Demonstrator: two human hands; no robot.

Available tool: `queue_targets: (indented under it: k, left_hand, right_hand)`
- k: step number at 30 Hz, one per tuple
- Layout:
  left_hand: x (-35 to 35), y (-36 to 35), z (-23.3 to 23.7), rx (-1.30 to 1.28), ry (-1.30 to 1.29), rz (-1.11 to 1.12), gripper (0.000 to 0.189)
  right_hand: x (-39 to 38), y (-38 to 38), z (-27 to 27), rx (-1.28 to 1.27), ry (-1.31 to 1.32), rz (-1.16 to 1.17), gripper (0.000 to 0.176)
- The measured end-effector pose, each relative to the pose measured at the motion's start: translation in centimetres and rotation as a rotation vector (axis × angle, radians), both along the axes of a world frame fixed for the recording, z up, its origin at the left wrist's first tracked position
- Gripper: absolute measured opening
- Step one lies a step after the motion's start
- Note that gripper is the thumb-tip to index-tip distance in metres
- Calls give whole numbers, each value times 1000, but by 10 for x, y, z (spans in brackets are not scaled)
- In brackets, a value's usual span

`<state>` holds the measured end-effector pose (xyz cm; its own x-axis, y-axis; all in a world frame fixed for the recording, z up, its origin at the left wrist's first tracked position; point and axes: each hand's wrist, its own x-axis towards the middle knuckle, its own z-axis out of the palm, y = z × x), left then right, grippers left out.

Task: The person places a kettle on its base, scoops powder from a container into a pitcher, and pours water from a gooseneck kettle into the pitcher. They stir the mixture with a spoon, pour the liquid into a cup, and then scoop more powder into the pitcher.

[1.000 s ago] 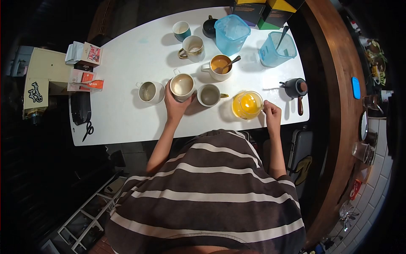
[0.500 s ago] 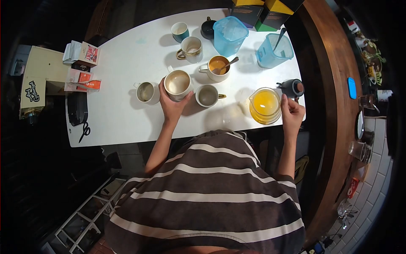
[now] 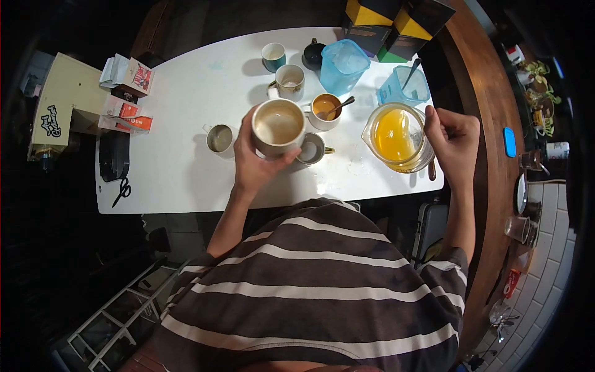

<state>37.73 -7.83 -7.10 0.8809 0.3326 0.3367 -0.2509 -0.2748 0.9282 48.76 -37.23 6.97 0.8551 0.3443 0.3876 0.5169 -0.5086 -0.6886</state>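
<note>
My left hand (image 3: 257, 152) is wrapped round a white mug (image 3: 278, 127), which is raised above the table with its stained inside facing me. In my right hand (image 3: 455, 139) is the handle of a glass jug (image 3: 400, 139) of yellow liquid, tilted and lifted off the table. Below and behind the held mug stands a grey-white mug (image 3: 312, 149) with a gold handle. A mug of brown liquid (image 3: 326, 110) with a spoon (image 3: 339, 106) in it is just beyond. Another mug (image 3: 220, 139) stands left of my left hand.
At the back are a stained mug (image 3: 289, 82), a teal cup (image 3: 274, 57), a black pot (image 3: 313, 54), a blue pitcher (image 3: 344, 67) and a second blue container (image 3: 404, 87). Boxes (image 3: 400, 31) stand behind. Packets (image 3: 127, 96) and scissors (image 3: 122, 191) lie left on the white table (image 3: 167, 167).
Both hands have risen toward the camera. The mug moved slightly right, and the glass jug has come off the table and now tilts. My right elbow has swung outward.
</note>
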Motion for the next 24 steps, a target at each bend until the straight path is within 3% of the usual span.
queue_targets:
  k: [3, 7, 17, 24]
  left_hand:
    - [-3, -6, 7, 211, -13, -2, 95]
    - [-5, -17, 20, 271, -22, -46, 95]
    - [-3, -30, 32, 270, -46, -132, 96]
    - [-6, -35, 35, 222, -36, -140, 93]
  right_hand:
    - [4, 17, 22, -71, -78, 73, 35]
    - [8, 36, 44, -219, -179, 203, 32]
    - [0, 75, 66, -311, -268, 394, 29]
    - [0, 87, 77, -460, -465, 511, 28]
